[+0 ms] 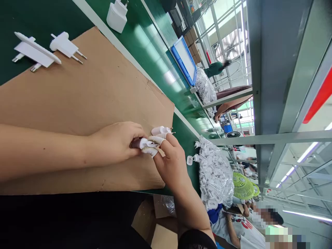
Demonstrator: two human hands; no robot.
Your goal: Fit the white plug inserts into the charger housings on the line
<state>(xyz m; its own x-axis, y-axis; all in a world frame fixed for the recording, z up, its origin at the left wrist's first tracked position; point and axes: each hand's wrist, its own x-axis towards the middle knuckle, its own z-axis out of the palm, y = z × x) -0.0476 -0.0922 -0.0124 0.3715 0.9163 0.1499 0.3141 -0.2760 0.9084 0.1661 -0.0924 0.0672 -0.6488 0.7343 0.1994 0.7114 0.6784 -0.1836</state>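
Observation:
My left hand (127,141) is closed round a small white plug adapter (144,143) with a dark end, held over the brown cardboard (90,97). White finger covers sit on fingertips of my right hand (172,160), which pinches the same adapter at its pin end. Right beside those fingers, a second white adapter (158,130) lies on its side at the cardboard's right end. Part of the held adapter is hidden by my fingers.
White plug adapters (38,52) lie at upper left, and another white adapter (117,16) stands beyond the pale strip. A clear bag of white parts (215,173) rests at the right, near a green basket (243,185). A blue tray (184,60) lies farther off. Other people sit nearby.

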